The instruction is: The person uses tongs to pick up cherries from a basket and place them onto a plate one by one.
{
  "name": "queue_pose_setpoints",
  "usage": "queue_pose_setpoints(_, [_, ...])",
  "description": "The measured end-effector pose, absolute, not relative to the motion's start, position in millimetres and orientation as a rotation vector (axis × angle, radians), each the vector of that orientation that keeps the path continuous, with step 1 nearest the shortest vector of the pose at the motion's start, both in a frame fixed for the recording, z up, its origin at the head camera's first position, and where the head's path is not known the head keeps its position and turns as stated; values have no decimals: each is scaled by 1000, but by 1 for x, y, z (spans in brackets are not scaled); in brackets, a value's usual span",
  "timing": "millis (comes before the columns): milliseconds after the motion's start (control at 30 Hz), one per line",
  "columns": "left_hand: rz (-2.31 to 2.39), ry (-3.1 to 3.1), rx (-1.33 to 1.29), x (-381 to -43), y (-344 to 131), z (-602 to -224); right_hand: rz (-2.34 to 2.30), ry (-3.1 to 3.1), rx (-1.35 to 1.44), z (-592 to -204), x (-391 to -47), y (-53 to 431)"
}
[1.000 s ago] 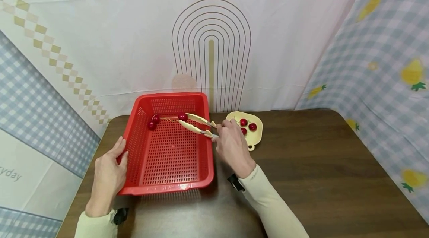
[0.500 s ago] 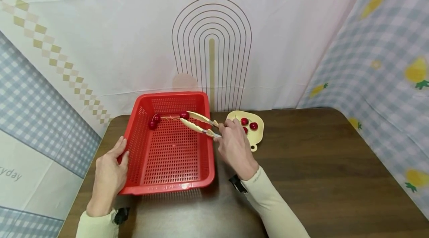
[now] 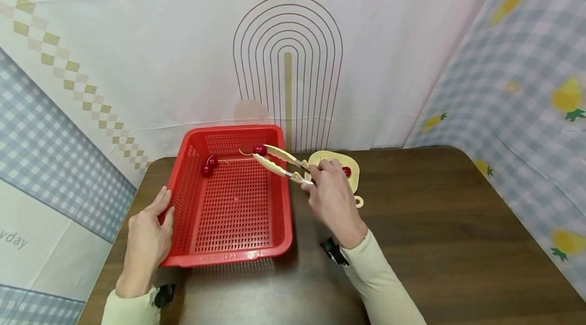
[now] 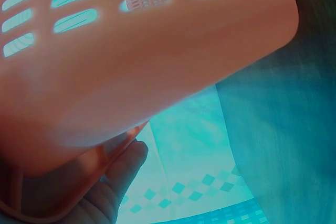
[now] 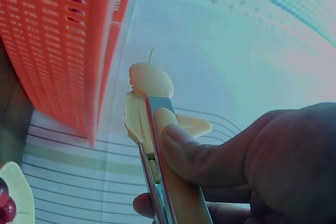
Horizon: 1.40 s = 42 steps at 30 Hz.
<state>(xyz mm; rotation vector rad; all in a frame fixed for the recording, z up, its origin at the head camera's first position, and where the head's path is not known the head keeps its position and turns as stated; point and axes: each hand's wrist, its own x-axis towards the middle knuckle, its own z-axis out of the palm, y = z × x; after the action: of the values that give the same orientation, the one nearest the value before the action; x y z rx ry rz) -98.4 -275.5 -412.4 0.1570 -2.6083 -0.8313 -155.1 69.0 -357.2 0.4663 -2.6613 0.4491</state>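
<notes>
My left hand [image 3: 148, 236] grips the left rim of a red perforated plastic basket [image 3: 229, 258]; its thumb [image 4: 128, 163] shows beside the rim in the left wrist view. My right hand [image 3: 334, 200] holds cream-tipped tongs [image 3: 280, 154] with metal arms. At their tips, over the basket's far right part, is a dark red cherry [image 3: 259, 150] whose stem points left. From the right wrist, the tongs' head hides the fruit and only a thin stem [image 5: 151, 55] sticks out. Two more cherries [image 3: 207, 170] lie in the basket's far left corner.
Right of the basket, partly behind my right hand, stands a small cream plate [image 3: 320, 155] with a ring handle. One cherry [image 3: 347, 172] on it shows in the head view; others [image 5: 7, 210] show from the right wrist. A patterned cloth hangs behind the wooden table [image 3: 435, 223].
My right hand has moved right and slightly away with the tongs, and the cherry at their tips has shifted right and up, its stem now apart from the other cherries. My left hand stays put.
</notes>
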Motion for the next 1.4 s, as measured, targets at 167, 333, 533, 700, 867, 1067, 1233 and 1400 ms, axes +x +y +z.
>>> queue_pose_setpoints(167, [-818,-2602,166,-98,-276,-413,466,-2635,459,-353,-154,76])
queue_pose_setpoints(333, [-814,-2607,156,-99,-275,-414,495,-2636,432,-349,-152,84])
queue_pose_setpoints(533, [-822,-2608,153,-99,-276,-414,513,-2622,419,-347,-151,91])
queue_pose_setpoints(700, [-817,-2608,154,-99,-276,-414,530,-2651,371,-345,-150,97])
queue_pose_setpoints(867, [-820,-2604,156,-99,-276,-414,536,-2669,326,-344,-153,103])
queue_pose_setpoints(1067, [-819,-2609,159,-99,-276,-414,549,-2711,279,-343,-155,110])
queue_pose_setpoints(1233, [-822,-2612,158,-98,-276,-414,554,-2763,224,-341,-157,117])
queue_pose_setpoints(1400, [-815,-2621,167,-98,-275,-412,557,-2794,175,-341,-158,126])
